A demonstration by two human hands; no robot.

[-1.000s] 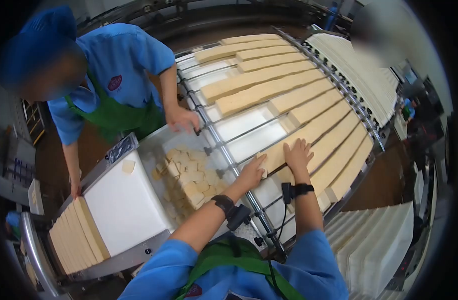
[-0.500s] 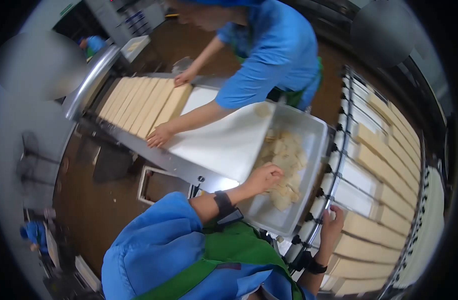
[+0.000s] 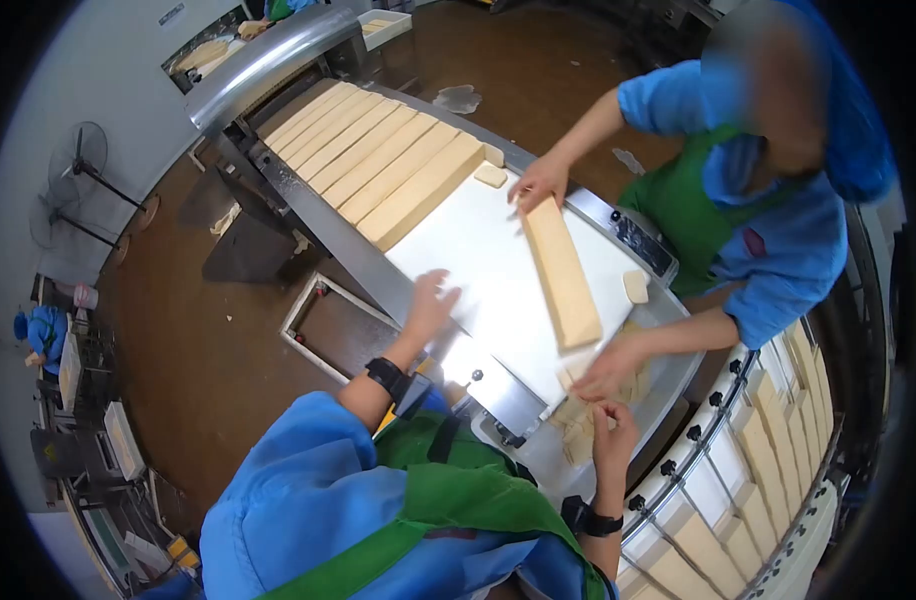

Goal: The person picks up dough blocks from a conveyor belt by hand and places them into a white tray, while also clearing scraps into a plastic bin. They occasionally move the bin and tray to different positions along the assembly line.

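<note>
My left hand (image 3: 431, 308) hovers over the near edge of the white belt (image 3: 448, 265), fingers spread and holding nothing. My right hand (image 3: 615, 440) is at the near rim of the scrap bin (image 3: 693, 370), its fingers bent in a pinch; what they hold, if anything, is hidden. Thin pale scraps (image 3: 578, 430) lie in the bin. Across the belt, a co-worker's hand (image 3: 543, 182) grips one end of a long pale-yellow bar (image 3: 558, 275), and the co-worker's other hand (image 3: 616, 365) is beside its near end. Small pale end pieces (image 3: 635, 287) lie on the belt.
Several similar bars (image 3: 398, 150) sit side by side farther up the belt, before a metal roller cover (image 3: 288, 65). At the right, a curved conveyor (image 3: 718, 500) carries more bars. A metal frame (image 3: 338, 320) stands left of the belt, and two fans (image 3: 78, 165) farther off.
The view has swung left. My left hand has gone from above the scraps to the belt's edge, my right from the curved conveyor to the bin. The co-worker has brought one bar nearer the bin.
</note>
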